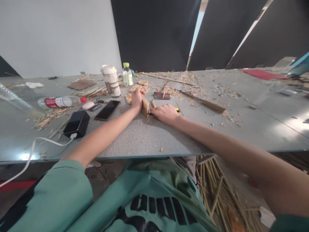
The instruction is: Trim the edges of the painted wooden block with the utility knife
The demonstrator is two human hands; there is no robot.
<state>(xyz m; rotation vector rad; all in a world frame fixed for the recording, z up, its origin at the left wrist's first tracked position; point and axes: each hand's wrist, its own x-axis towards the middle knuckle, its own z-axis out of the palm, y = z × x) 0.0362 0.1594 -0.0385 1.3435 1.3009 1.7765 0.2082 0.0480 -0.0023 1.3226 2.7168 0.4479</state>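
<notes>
My left hand (137, 99) is closed around a small flat piece of wood (145, 105), which stands on edge on the grey table. Just right of it, my right hand (166, 113) is wrapped round a utility knife (178, 110); a yellow-and-black end shows past the hand. Its dark front end points at the wood, but whether it touches cannot be made out. A short light stick (153, 104) shows by the right fingers. Beyond that hand lies a dark brown case (161, 95).
Left are a phone (107, 110), a black power brick (76, 123) with a white cable, a lying bottle (60, 101) and a paper cup (111, 80). A green-capped bottle (127, 74) stands behind. Right lies a wooden-handled blade (210, 104) among shavings. Bamboo strips (214, 183) lie below the table.
</notes>
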